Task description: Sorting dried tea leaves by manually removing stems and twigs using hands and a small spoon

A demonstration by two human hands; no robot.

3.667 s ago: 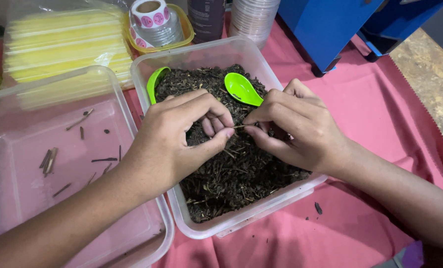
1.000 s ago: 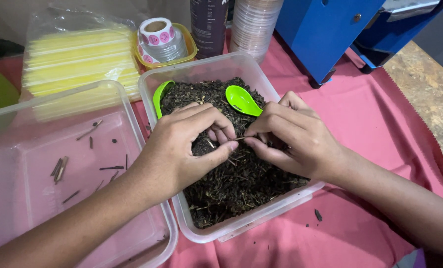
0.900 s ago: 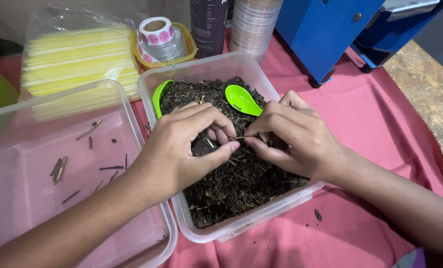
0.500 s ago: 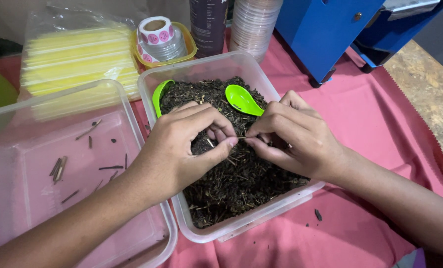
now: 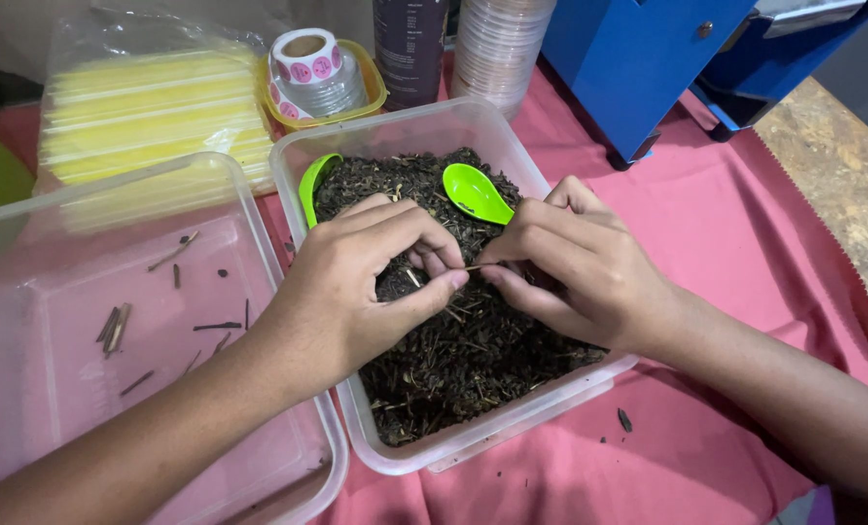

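Pink cloth; both hands' grips, left hand [image 5: 356, 292] and right hand [image 5: 575, 267], pinch thin stem [image 5: 471, 266] mid-tub [image 5: 473, 442]

Small food-packing workspace, likely home business or shop back room. Evidence: pink cloth [image 5: 745, 253] over table; clear tubs, one holding dried leaves [image 5: 453, 340] with green scoops [image 5: 475, 192]; sticker roll [image 5: 302, 60]; stacked lids [image 5: 497, 44]; bagged yellow packets [image 5: 147, 107]; blue machine [image 5: 648, 58].
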